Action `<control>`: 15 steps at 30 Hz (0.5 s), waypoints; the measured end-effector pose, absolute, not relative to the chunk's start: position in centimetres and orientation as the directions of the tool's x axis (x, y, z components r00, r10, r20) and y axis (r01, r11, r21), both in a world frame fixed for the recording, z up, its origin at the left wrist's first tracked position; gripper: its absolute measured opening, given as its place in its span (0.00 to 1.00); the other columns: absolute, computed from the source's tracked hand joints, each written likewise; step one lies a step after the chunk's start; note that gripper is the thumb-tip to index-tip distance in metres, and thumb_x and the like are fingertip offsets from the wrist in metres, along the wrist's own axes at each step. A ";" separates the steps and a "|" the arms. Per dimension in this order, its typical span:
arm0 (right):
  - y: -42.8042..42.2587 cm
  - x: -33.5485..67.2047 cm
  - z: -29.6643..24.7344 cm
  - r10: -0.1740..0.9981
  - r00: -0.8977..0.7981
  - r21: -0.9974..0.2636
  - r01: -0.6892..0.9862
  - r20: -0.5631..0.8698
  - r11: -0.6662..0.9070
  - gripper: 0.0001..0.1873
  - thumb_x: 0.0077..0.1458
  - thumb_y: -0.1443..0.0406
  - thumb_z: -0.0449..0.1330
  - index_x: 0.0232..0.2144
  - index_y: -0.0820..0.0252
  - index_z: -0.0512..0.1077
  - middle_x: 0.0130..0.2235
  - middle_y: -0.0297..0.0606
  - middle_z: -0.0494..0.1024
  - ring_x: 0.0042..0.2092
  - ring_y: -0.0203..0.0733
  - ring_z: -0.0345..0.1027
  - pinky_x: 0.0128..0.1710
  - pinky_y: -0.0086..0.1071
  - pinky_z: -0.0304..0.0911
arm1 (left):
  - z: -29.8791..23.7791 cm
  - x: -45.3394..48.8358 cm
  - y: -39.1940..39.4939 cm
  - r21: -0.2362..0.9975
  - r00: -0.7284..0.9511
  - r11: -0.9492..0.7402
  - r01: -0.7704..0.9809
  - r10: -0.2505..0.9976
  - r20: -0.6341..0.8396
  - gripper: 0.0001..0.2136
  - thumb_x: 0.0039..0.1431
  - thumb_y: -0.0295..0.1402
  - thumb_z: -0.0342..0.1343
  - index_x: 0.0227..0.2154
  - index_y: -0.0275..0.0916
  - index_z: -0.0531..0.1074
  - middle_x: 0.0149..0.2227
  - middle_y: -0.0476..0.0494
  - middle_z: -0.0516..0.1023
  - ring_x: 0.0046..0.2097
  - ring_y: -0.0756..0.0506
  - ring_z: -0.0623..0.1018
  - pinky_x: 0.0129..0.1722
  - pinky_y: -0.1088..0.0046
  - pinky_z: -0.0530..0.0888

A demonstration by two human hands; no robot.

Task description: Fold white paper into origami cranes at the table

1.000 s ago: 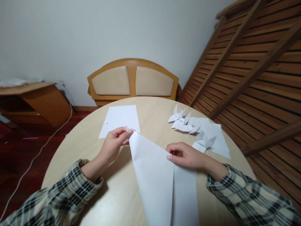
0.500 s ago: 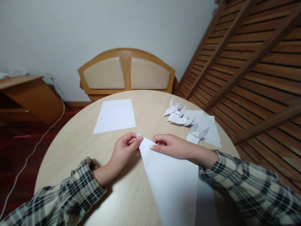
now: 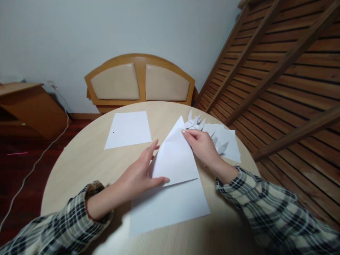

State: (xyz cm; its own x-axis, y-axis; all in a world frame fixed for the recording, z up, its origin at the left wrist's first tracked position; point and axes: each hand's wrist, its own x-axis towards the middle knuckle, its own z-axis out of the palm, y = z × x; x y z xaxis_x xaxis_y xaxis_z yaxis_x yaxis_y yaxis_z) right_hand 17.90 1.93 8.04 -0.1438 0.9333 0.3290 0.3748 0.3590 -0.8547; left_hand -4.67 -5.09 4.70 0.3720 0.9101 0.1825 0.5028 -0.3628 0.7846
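A white sheet of paper (image 3: 174, 156) lies partly folded in front of me, its pointed corner aimed away and tilted up. A triangular flap covers its upper part, and a single layer (image 3: 172, 209) spreads below the flap's edge. My left hand (image 3: 139, 173) grips the left side, the thumb over the flap's lower edge and the fingers at the slanted side. Near the top of the right edge, my right hand (image 3: 203, 147) pinches the paper between thumb and fingers. Several folded paper pieces (image 3: 195, 122) sit just beyond my right hand, partly hidden by it.
Another white sheet (image 3: 129, 129) with a small dark dot lies flat at the far left of the round table (image 3: 79, 166). More white paper (image 3: 231, 145) lies under the folded pieces. A wooden headboard (image 3: 142, 79) and a slatted wooden panel (image 3: 287, 71) stand behind.
The paper has turned, its point now aimed away and its open layer nearer me. My left hand moved from the tip to the left side; my right hand moved up and right.
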 end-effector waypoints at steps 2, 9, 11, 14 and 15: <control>1.5 18.4 6.8 0.947 -0.111 -0.879 0.353 0.301 0.321 0.22 0.59 0.53 0.56 0.19 0.58 0.61 0.22 0.31 0.59 0.27 0.36 0.53 0.26 0.31 0.50 | 5.0 -5.6 -5.7 0.670 0.418 -0.448 0.592 0.882 0.220 0.51 0.48 0.43 0.66 0.68 0.49 0.38 0.67 0.30 0.52 0.58 0.31 0.69 0.54 0.48 0.69; -1.8 19.1 4.1 0.992 -0.099 -0.996 0.033 0.074 0.078 0.17 0.58 0.51 0.56 0.39 0.57 0.73 0.35 0.38 0.74 0.33 0.38 0.65 0.30 0.31 0.62 | 5.3 -8.1 -6.9 0.641 0.381 -0.465 0.611 0.882 0.276 0.21 0.56 0.31 0.57 0.54 0.49 0.72 0.50 0.42 0.78 0.46 0.39 0.78 0.44 0.64 0.74; -2.7 19.6 3.9 0.990 -0.127 -0.996 0.047 0.064 0.071 0.19 0.59 0.52 0.55 0.45 0.56 0.73 0.43 0.42 0.76 0.39 0.41 0.68 0.36 0.34 0.66 | 5.6 -8.9 -6.2 0.730 0.211 -0.384 0.566 0.923 0.321 0.06 0.56 0.34 0.58 0.33 0.45 0.80 0.28 0.46 0.80 0.28 0.45 0.75 0.28 0.73 0.70; -3.3 20.3 4.2 0.989 -0.139 -0.997 0.046 0.052 0.059 0.19 0.58 0.53 0.57 0.47 0.55 0.69 0.43 0.41 0.76 0.41 0.40 0.70 0.40 0.35 0.68 | 6.1 -9.9 -5.1 0.887 0.058 -0.197 0.419 0.980 0.190 0.16 0.51 0.41 0.62 0.14 0.41 0.71 0.14 0.51 0.65 0.18 0.50 0.62 0.16 0.76 0.56; -3.3 20.4 4.3 0.990 -0.136 -0.998 0.030 0.046 0.051 0.20 0.57 0.53 0.58 0.49 0.55 0.66 0.41 0.40 0.76 0.40 0.39 0.71 0.40 0.35 0.68 | 6.1 -10.1 -4.9 0.926 0.029 -0.118 0.360 0.993 0.116 0.17 0.50 0.43 0.63 0.13 0.41 0.70 0.14 0.50 0.64 0.17 0.51 0.61 0.15 0.76 0.54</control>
State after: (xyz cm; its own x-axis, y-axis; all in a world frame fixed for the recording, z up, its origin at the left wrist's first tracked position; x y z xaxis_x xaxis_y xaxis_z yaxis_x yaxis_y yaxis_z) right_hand 20.40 -3.26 4.32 -0.1363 0.9896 0.0463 0.0297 0.0508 -0.9983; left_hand -10.09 -4.91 6.14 0.0285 0.9929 0.1158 0.3595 -0.1183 0.9256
